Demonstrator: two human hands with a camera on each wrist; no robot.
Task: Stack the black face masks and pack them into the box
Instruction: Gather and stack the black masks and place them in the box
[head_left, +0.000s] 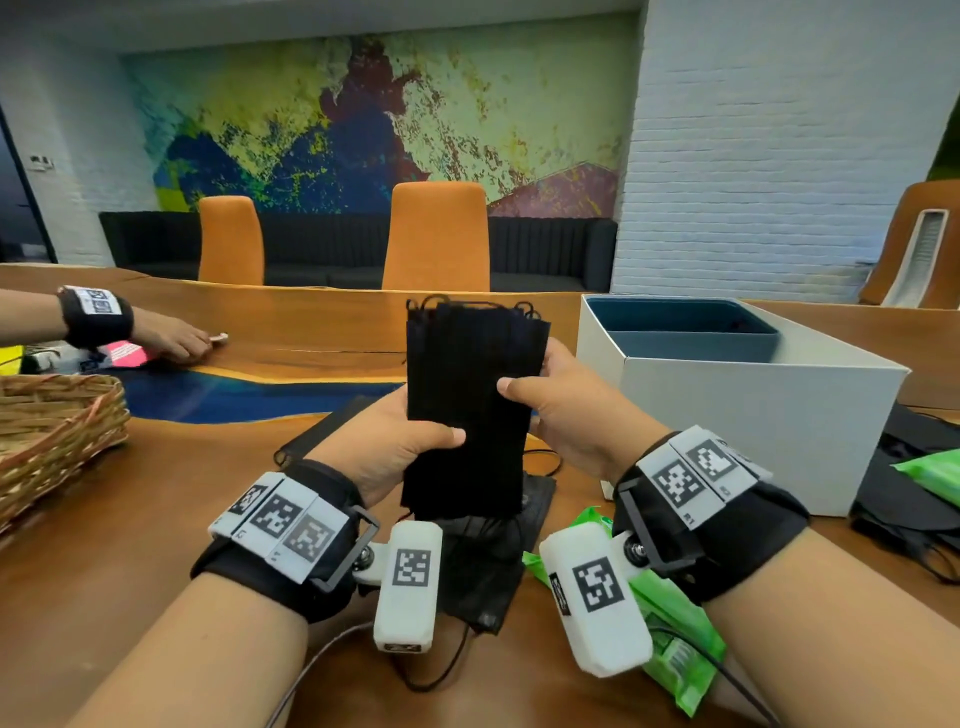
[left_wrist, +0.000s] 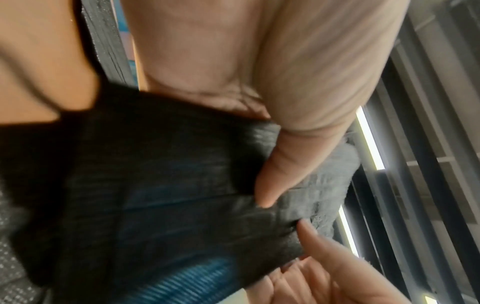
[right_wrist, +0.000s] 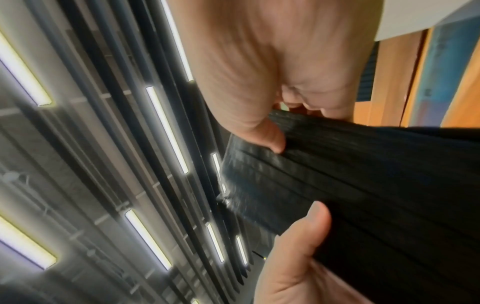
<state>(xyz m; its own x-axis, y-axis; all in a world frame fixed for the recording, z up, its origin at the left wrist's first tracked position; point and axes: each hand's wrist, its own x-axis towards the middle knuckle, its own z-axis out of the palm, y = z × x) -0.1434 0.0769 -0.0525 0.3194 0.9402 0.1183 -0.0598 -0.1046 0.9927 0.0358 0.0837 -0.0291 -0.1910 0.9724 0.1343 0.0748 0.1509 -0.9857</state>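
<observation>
Left hand (head_left: 395, 441) and right hand (head_left: 566, 400) clamp thumbs and fingers on the mask stack (head_left: 467, 405). Fingers behind it stay hidden. The wrist views are blurred.

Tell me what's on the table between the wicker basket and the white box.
In the head view, loose black masks and a green packet lie between the basket and the box, under both hands' mask stack.

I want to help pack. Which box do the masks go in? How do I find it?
Look at the long wooden table. On its right side, past the right hand, sits the white box. It is the only open-topped box, blue inside, unlike the woven basket on the left.
</observation>
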